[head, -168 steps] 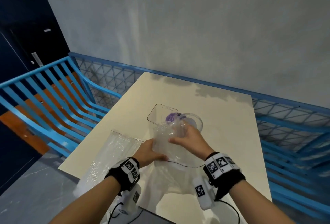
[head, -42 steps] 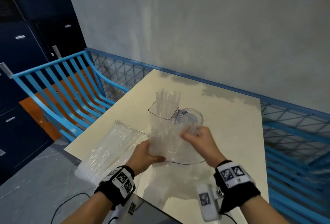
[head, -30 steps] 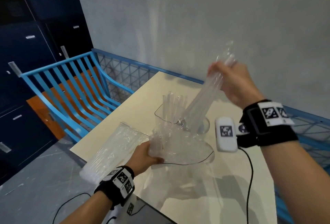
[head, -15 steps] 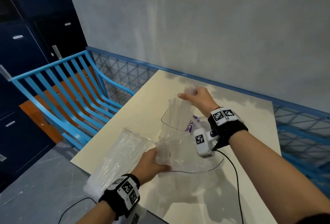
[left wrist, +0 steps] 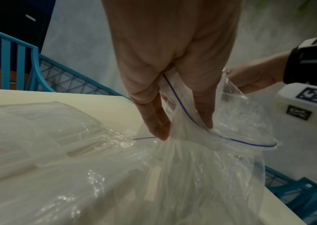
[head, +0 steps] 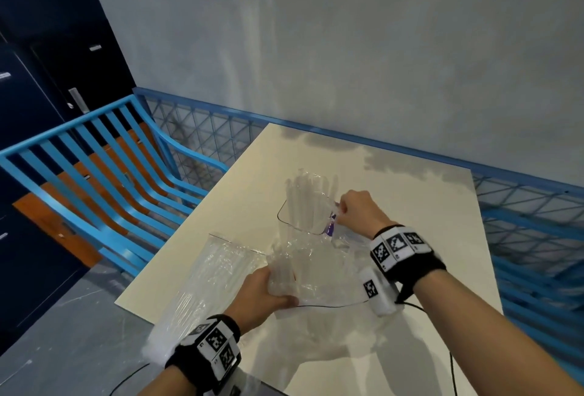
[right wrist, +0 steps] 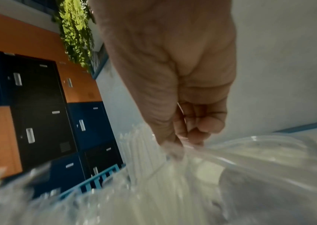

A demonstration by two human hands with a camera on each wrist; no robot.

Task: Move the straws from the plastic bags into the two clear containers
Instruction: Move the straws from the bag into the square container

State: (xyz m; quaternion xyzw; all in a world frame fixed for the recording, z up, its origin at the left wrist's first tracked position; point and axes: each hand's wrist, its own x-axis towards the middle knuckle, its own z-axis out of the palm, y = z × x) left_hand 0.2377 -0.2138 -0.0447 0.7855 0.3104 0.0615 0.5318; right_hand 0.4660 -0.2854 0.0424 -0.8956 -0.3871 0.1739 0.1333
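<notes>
A left hand [head: 264, 293] pinches the rim of an open plastic bag [head: 316, 272] on a table [head: 410, 193]. The right hand [head: 357, 210], fingers curled, grips straws [head: 308, 196] standing in a clear container [head: 303, 221].

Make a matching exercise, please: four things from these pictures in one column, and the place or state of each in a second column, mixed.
Things:
1. left hand
2. right hand
3. full bag of straws
4. straws in the square container

States:
A. stand upright, tops above the rim
B. lies on the table, left of the open bag
C. grips the open bag's mouth
D. is at the container's far right rim, fingers curled

Pairs: 1-C, 2-D, 3-B, 4-A
</notes>
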